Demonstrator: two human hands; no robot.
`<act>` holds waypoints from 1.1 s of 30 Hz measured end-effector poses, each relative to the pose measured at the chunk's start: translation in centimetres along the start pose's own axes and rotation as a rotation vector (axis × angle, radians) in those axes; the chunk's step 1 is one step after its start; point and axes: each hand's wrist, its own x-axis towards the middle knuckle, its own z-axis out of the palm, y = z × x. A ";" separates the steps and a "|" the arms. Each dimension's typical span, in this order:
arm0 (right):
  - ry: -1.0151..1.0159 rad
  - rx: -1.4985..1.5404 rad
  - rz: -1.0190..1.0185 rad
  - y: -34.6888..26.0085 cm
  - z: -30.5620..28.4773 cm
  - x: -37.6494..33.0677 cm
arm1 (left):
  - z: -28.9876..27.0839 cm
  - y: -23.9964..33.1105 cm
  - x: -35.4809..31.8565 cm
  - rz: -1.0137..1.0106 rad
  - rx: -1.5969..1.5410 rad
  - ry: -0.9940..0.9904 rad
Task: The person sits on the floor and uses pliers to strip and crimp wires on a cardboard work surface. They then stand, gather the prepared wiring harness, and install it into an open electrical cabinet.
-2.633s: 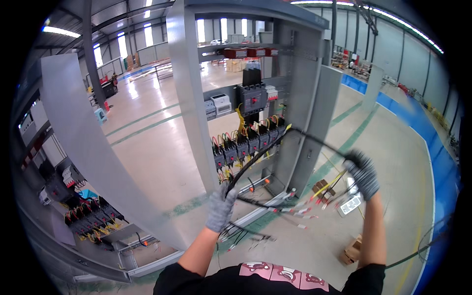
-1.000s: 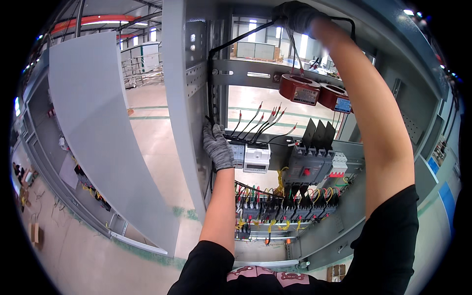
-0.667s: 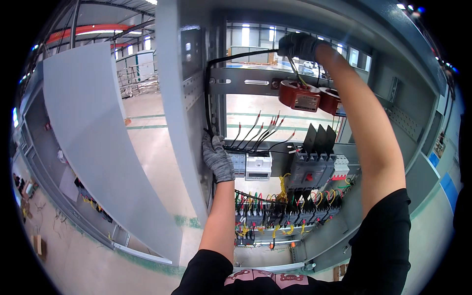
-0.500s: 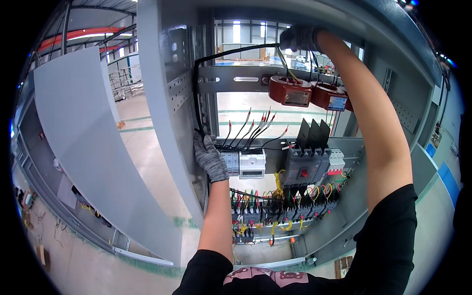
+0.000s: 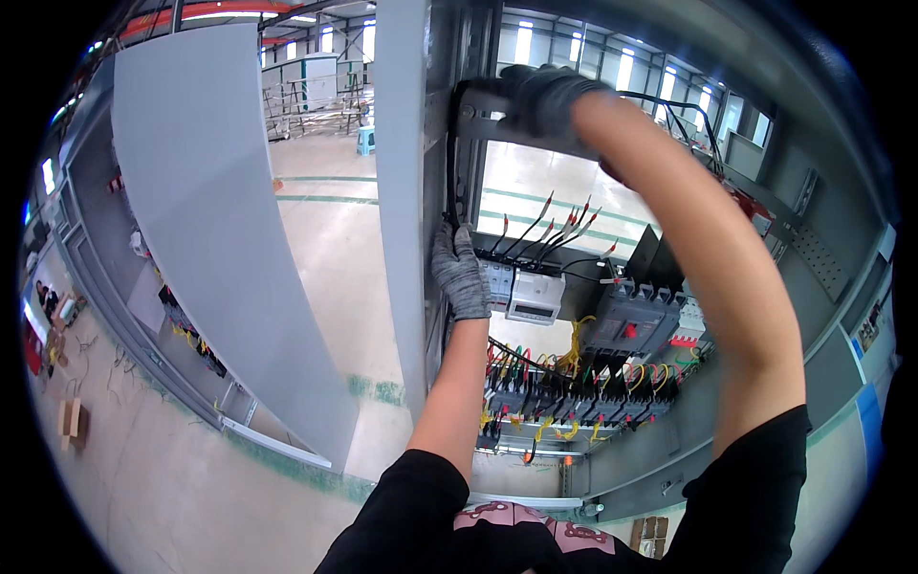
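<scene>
Both my hands wear grey knit gloves inside a grey metal electrical cabinet. A black cable bundle (image 5: 451, 163) runs up the left upright and bends right at the top. My left hand (image 5: 460, 275) is closed round its lower part, beside a white meter module (image 5: 535, 296). Higher up, my right hand (image 5: 550, 100), slightly blurred, is closed on the bundle past the bend, in front of the slotted crossbar (image 5: 486, 128). Black wires (image 5: 669, 101) come out beyond it. My right forearm hides most of the red-brown ring transformers (image 5: 751, 206).
Loose black wires with red tips (image 5: 564, 227) stick up behind the meter. A grey circuit breaker (image 5: 626, 323) sits to its right, above a row of wired small breakers (image 5: 583, 397). A large grey panel (image 5: 206, 220) stands at the left, and a cardboard box (image 5: 72, 421) lies on the floor.
My right hand has moved left along the cable bundle, toward its bend. My left hand stays low on the bundle. The view has shifted, so the cabinet appears farther right.
</scene>
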 end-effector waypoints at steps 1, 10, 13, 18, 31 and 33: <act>-0.026 -0.153 -0.003 -0.9 1.7 0.8 | 0.3 0.5 -0.3 -0.003 -0.008 -0.016; 0.153 -0.228 -0.035 -3.4 2.2 -1.2 | -5.0 4.4 -6.5 -0.032 -0.113 -0.213; 0.127 -0.210 -0.183 -2.9 1.1 -1.8 | -8.3 2.4 -10.8 -0.061 0.018 -0.198; 0.195 -0.143 -0.152 -3.3 1.7 -3.2 | -14.8 -3.4 -14.5 -0.197 0.286 -0.197; 0.178 -0.015 -0.195 -1.9 1.0 -2.7 | -14.7 -5.4 -11.8 -0.244 0.965 -0.626; 0.043 0.149 -0.063 -1.4 0.4 -1.5 | -14.5 -4.8 -11.1 -0.183 1.070 -0.725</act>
